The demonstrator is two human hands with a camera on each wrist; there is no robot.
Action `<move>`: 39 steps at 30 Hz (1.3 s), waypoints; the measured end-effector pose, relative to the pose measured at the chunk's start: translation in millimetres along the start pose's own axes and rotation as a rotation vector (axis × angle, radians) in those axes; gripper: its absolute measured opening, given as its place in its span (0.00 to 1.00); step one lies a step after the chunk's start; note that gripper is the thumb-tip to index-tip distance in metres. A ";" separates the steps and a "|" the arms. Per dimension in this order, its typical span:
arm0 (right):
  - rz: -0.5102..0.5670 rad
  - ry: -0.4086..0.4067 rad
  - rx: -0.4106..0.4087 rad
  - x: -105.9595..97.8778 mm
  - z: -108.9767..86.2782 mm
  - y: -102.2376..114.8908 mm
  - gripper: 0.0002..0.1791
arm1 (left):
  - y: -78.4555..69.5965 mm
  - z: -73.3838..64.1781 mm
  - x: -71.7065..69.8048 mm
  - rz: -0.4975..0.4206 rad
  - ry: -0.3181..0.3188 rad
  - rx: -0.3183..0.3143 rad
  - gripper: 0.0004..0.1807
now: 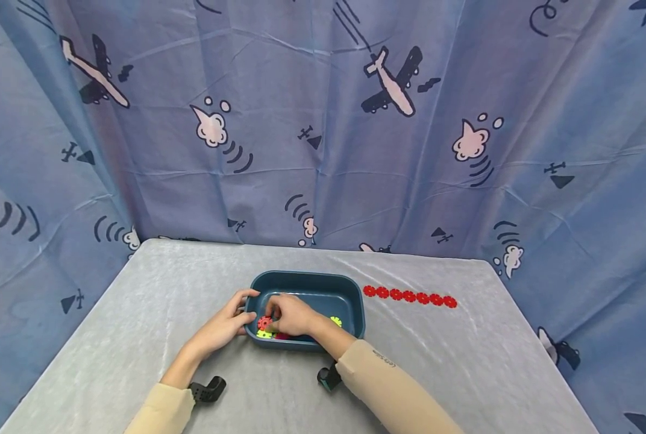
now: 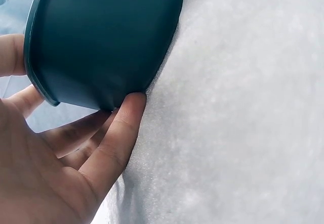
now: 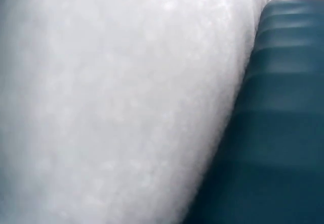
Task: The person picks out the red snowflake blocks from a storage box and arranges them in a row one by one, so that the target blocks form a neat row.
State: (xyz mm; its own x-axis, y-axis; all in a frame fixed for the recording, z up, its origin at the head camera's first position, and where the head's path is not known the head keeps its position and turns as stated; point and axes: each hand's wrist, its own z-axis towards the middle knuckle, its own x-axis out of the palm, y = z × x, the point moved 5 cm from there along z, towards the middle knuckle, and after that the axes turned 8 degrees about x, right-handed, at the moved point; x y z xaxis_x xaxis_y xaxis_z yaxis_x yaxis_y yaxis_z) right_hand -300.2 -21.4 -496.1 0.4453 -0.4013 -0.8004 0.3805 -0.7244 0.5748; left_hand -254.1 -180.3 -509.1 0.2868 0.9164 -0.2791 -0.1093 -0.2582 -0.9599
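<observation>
A dark teal plastic bin (image 1: 308, 345) sits on the cloth-covered table. At its left end my left hand (image 1: 221, 330) holds it, thumb over the rim and the other fingers against the outer wall; the left wrist view shows those fingers (image 2: 114, 143) on the wall's underside edge. My right hand (image 1: 292, 314) reaches inside, its curled fingers pinching a red notched plastic disc (image 1: 264, 324) in the left front corner. Yellow discs (image 1: 263, 334) lie beneath it, and a yellow-green disc (image 1: 335, 321) is farther right. The right wrist view misses the fingers and shows the bin's outer wall (image 3: 283, 133).
A row of several red notched discs (image 1: 410, 296), edge to edge, lies right of the bin. The white fuzzy table cover (image 1: 496, 361) spreads around it. A blue patterned curtain (image 1: 279, 120) hangs behind and at the sides. Black wrist cameras (image 1: 208, 390) sit on both wrists.
</observation>
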 end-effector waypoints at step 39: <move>0.182 -0.140 -0.078 -69.5 -66.8 -17.6 0.10 | -4.3 -1.6 -0.3 0.009 -0.012 0.003 0.26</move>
State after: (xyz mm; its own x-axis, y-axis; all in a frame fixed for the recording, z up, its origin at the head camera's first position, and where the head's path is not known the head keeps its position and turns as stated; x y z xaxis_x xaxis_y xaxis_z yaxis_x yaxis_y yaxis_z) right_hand -283.8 56.7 -439.3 0.3974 -0.5995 -0.6948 0.3680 -0.5894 0.7191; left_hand -252.2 -180.0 -504.9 0.2742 0.9177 -0.2876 -0.1149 -0.2656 -0.9572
